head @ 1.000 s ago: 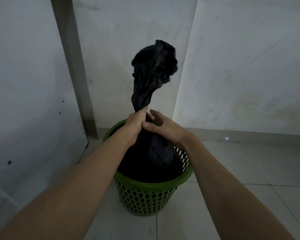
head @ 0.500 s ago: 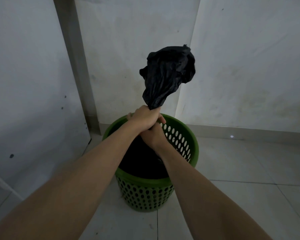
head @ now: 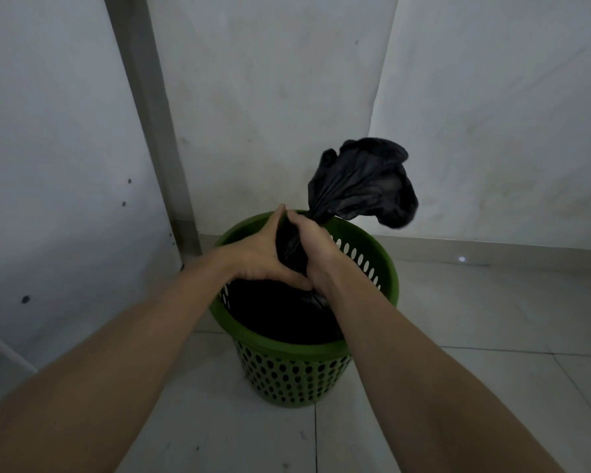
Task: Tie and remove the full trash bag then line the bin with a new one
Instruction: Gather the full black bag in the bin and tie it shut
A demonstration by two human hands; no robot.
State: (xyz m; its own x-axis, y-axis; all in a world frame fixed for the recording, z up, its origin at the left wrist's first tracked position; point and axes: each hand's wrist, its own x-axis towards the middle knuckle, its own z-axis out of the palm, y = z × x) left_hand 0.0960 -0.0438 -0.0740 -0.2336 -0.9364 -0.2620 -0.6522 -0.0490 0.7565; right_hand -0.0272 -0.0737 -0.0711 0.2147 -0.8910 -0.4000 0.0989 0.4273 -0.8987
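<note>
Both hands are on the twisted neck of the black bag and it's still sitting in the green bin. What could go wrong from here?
1. No knot shows yet: the left hand and right hand only squeeze the bag neck, so easing the grip may let the twist unwind.
2. The loose top looks short, which may make a knot hard to form.
3. The bag body fills the green bin; lifting might drag the light bin up with it.

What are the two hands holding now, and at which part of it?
Both the left hand and the right hand grip the black trash bag by its gathered neck, just above the green bin.
</note>
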